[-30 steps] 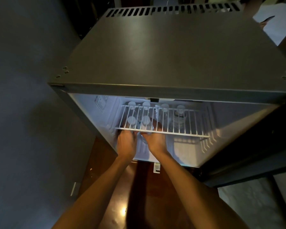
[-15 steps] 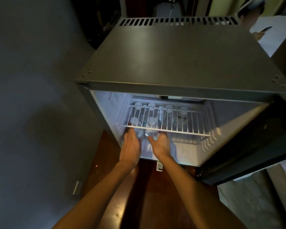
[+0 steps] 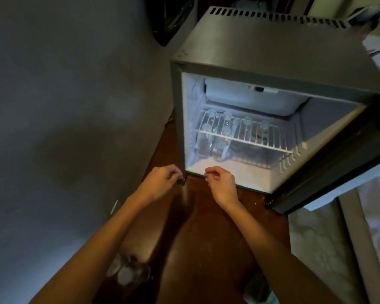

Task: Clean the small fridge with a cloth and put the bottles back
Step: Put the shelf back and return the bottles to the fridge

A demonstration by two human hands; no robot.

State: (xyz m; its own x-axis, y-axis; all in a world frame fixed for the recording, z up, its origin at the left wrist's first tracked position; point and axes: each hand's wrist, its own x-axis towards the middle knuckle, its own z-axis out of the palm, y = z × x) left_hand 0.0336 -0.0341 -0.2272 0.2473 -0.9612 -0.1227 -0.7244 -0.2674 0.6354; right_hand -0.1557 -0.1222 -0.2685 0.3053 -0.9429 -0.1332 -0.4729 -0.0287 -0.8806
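Note:
The small grey fridge [image 3: 272,44] stands on a dark wooden surface with its door [image 3: 338,172] swung open to the right and its inside lit. A white wire shelf [image 3: 246,137] spans the inside. Several clear bottles [image 3: 217,148] stand under and behind it, mostly at the left. My left hand [image 3: 160,181] hovers just outside the fridge's lower left corner, fingers loosely curled, holding nothing. My right hand [image 3: 222,185] hangs in front of the fridge floor, fingers curled, also with nothing in it. No cloth is in view.
More bottles [image 3: 125,270], seen from above as pale caps, stand on the wooden surface [image 3: 206,238] near my left forearm. A grey wall [image 3: 64,128] lies close on the left. Another blurred object [image 3: 257,290] sits at the bottom right.
Both hands have pulled back out of the fridge from under the wire shelf and now hang in front of its lower edge. The view has shifted, putting the fridge further right.

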